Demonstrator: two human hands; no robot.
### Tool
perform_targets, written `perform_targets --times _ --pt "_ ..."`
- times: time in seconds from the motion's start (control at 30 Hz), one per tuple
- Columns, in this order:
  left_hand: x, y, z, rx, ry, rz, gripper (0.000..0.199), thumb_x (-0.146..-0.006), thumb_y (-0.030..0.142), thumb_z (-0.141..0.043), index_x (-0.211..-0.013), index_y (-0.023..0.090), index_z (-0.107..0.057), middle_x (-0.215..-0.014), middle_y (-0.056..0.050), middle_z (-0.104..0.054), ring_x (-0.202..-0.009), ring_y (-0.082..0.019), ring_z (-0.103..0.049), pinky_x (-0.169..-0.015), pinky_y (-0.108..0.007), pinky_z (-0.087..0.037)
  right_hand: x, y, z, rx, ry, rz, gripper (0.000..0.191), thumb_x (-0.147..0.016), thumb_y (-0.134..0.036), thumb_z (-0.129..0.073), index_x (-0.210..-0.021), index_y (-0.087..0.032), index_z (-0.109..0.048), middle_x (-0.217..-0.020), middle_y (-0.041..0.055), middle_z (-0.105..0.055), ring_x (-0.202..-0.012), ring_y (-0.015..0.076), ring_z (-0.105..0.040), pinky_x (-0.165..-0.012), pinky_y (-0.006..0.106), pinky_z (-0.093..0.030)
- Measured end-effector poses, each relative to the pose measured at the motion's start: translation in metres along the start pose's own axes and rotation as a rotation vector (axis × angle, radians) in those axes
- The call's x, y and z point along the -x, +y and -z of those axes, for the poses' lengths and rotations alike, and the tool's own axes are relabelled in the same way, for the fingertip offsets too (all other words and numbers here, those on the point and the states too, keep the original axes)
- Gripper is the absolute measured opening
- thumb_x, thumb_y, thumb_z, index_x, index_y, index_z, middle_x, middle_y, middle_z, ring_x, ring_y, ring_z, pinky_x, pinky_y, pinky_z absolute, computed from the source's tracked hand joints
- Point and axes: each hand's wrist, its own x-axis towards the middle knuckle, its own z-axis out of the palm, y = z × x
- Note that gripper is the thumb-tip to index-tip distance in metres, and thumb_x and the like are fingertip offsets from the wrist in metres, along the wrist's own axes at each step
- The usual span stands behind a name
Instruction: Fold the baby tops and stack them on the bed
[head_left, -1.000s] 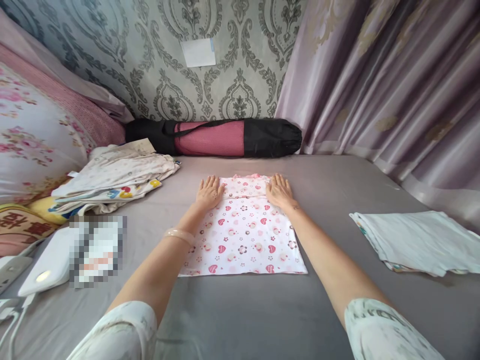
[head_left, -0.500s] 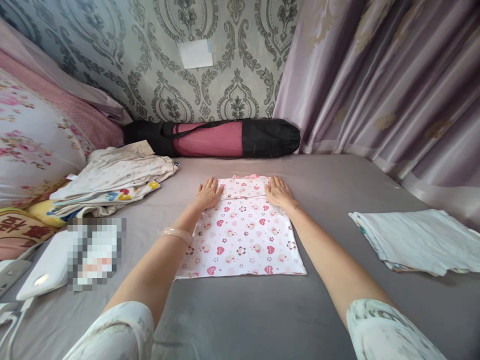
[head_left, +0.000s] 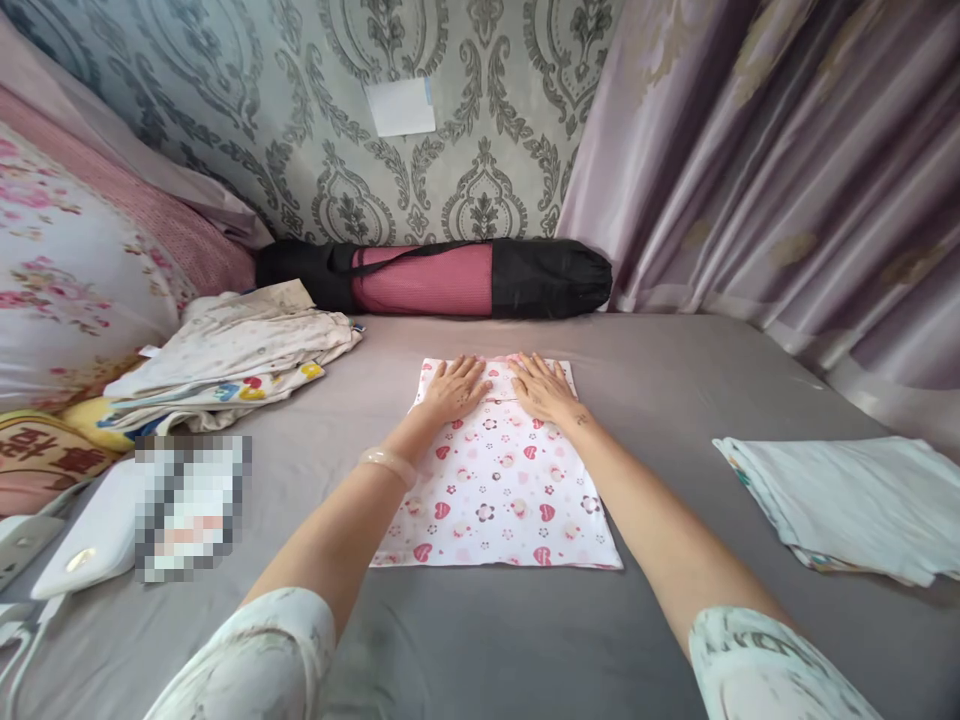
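A white garment printed with pink hearts and flowers lies spread on the grey bed sheet, its far end folded over towards me. On the left part of that folded strip my left hand rests flat, fingers stretched away from me. My right hand lies flat on the right part of the strip, its fingers spread. A little pink trim shows between the fingertips at the far edge. Neither hand grips the cloth. A pale bangle circles my left wrist.
At left stand a pile of clothes, a floral pillow, and a white device with cables. A rolled mat in a black bag lies along the wall. Folded pale cloth sits at right, below the curtain.
Both hands have slid inward from the side edges of the folded strip onto its middle, closer together. The view has shifted slightly left.
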Motion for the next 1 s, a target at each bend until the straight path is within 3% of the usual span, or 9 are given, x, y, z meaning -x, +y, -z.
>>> perform_targets --times 0.23,0.4,0.67,0.87,1.0 --pt "0.000 0.006 0.006 -0.025 -0.019 0.035 0.063 -0.099 0.052 -0.018 -0.152 0.020 -0.029 -0.160 -0.009 -0.024 -0.148 -0.028 -0.018 -0.118 -0.050 -0.016 -0.002 -0.005 0.008 -0.017 -0.031 -0.022 0.055 -0.099 -0.036 -0.025 -0.152 -0.024 -0.033 -0.161 0.0037 -0.023 -0.148 0.0266 -0.016 -0.118 0.054 -0.010" --pt "0.004 0.022 -0.002 -0.022 0.058 0.093 0.059 -0.101 0.040 -0.016 -0.150 0.014 -0.033 -0.160 -0.012 -0.023 -0.149 -0.026 -0.016 -0.119 -0.050 -0.013 0.001 -0.029 0.003 -0.009 0.085 0.067 0.055 -0.098 -0.028 -0.025 -0.151 -0.016 -0.034 -0.161 0.0076 -0.023 -0.148 0.0220 -0.014 -0.120 0.048 -0.005" --pt "0.007 0.028 -0.003 -0.004 0.017 0.074 0.056 -0.100 0.035 -0.018 -0.150 0.015 -0.032 -0.159 -0.010 -0.025 -0.147 -0.024 -0.021 -0.119 -0.049 -0.015 0.000 -0.039 -0.004 -0.049 -0.007 0.063 0.058 -0.098 -0.030 -0.021 -0.153 -0.015 -0.030 -0.161 0.0051 -0.022 -0.148 0.0200 -0.016 -0.120 0.045 -0.008" --pt "0.012 0.017 -0.003 0.010 0.086 0.251 0.063 -0.099 0.048 -0.016 -0.151 0.018 -0.031 -0.157 -0.012 -0.030 -0.147 -0.030 -0.020 -0.118 -0.055 -0.012 0.005 -0.032 -0.003 -0.007 0.087 -0.129 0.061 -0.099 -0.037 -0.017 -0.153 -0.011 -0.027 -0.161 0.0107 -0.019 -0.148 0.0262 -0.011 -0.118 0.053 -0.005" --pt "0.012 0.015 -0.006 0.008 0.073 0.253 0.065 -0.098 0.050 -0.016 -0.150 0.016 -0.033 -0.155 -0.014 -0.033 -0.145 -0.032 -0.025 -0.117 -0.056 -0.015 0.005 -0.032 -0.005 0.000 0.063 -0.162 0.060 -0.099 -0.037 -0.018 -0.153 -0.012 -0.029 -0.161 0.0108 -0.021 -0.148 0.0260 -0.016 -0.117 0.054 -0.006"
